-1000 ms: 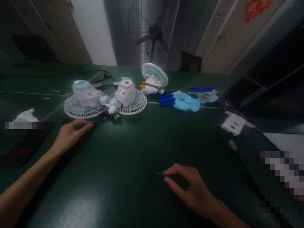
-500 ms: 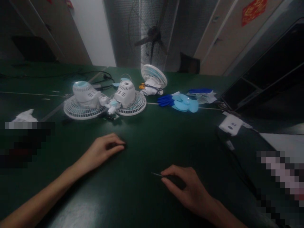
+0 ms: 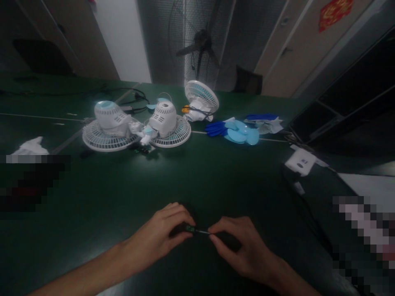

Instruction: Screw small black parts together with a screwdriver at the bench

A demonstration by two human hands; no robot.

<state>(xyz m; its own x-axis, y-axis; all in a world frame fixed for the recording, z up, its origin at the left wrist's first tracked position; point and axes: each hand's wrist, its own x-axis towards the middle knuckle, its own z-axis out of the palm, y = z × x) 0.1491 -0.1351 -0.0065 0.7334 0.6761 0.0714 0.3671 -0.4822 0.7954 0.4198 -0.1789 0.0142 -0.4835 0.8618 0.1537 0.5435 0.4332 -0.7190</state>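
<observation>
In front of me, low in the view, my left hand (image 3: pixel 168 230) is closed in a pinch on a small dark-green handle-like piece (image 3: pixel 190 228), mostly hidden by the fingers. Opposite it, my right hand (image 3: pixel 236 242) pinches a thin metal shaft (image 3: pixel 203 232), like a screwdriver's, between thumb and forefinger. The shaft's left end meets the dark-green piece; whether it sits inside cannot be seen. Both hands are just above or resting on the green tabletop (image 3: pixel 135 185). Any part of the shaft inside the right palm is hidden.
Farther back lie two white fan heads (image 3: pixel 112 142) (image 3: pixel 173 137), face down, and another tilted fan (image 3: pixel 202 96). Right of them are light-blue fan blades (image 3: pixel 242 133) and blue gloves (image 3: pixel 214 128). A white box (image 3: pixel 300 161) with a cable lies at the right.
My left hand has moved right and toward me, bringing the dark-green piece up to the shaft's end. My right hand has stayed nearly in place, still pinching the shaft.
</observation>
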